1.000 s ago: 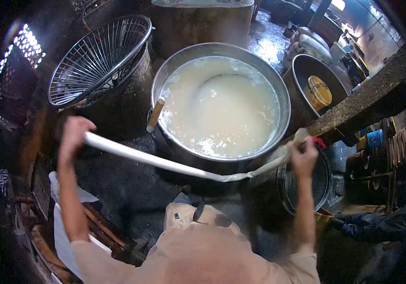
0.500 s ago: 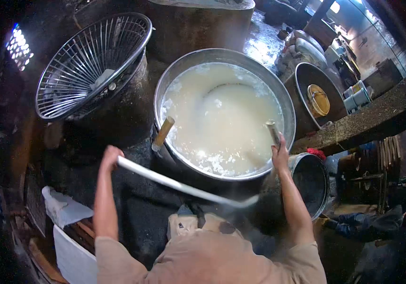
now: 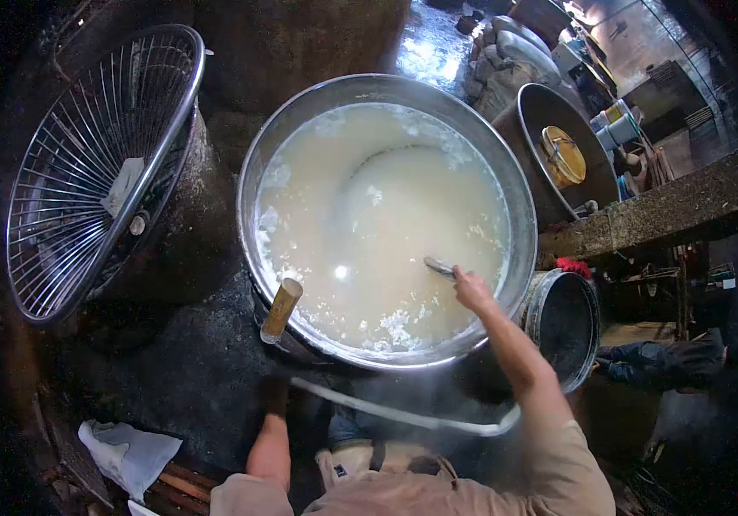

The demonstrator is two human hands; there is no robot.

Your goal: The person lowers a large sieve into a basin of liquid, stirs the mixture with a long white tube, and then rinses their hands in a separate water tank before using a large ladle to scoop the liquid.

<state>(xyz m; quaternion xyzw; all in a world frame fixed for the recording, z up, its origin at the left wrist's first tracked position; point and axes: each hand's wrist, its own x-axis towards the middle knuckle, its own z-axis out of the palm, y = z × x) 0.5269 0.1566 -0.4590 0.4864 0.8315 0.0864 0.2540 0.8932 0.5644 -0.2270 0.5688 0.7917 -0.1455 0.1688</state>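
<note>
My right hand (image 3: 474,292) reaches over the large metal vat (image 3: 525,202) and is closed around a short, pale tube end (image 3: 440,267). Cloudy, cream-coloured liquid (image 3: 386,215) with white curds floating at its edges fills the vat. Low in front of the vat, my left hand (image 3: 275,397) is in deep shadow, at one end of a long white hose (image 3: 403,419); its fingers are hard to make out. From there the hose runs right and bends upward below my right forearm. A brown cylindrical post (image 3: 282,310) stands by the vat's near-left rim.
A wide basket of metal bars (image 3: 111,206) rests tilted at the left. To the right are a deep tub (image 3: 528,129) holding a yellow bucket (image 3: 564,155), a concrete ledge (image 3: 661,211) and a dark drum (image 3: 588,318). White cloth (image 3: 132,451) hangs at lower left.
My right hand has moved left and inward over the liquid with the tube end. My left hand has dropped down and right, bringing the hose nearer my body. The view has shifted.
</note>
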